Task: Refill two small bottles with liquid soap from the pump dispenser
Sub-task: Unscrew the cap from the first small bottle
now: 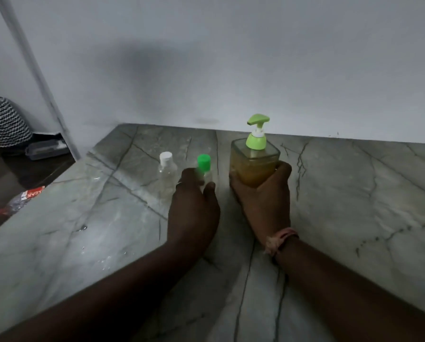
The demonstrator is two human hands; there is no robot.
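A square clear pump dispenser (pixel 254 159) with a light green pump head and amber soap stands on the marble counter (pixel 354 193); my right hand (pixel 263 196) is wrapped around its lower body. Left of it stands a small clear bottle with a green cap (pixel 204 164), and my left hand (pixel 194 206) is closed around its body, thumb on the right side. Further left stands a small clear bottle with a white cap (pixel 167 171), upright and untouched. Both small bottles are capped.
The counter ends at a white wall behind and drops off on the left. Beyond that left edge lie a red-labelled plastic wrapper (pixel 21 198), a zigzag-patterned basket (pixel 1 122) and a dark box (pixel 46 149). Small wet spots mark the counter (pixel 83 228).
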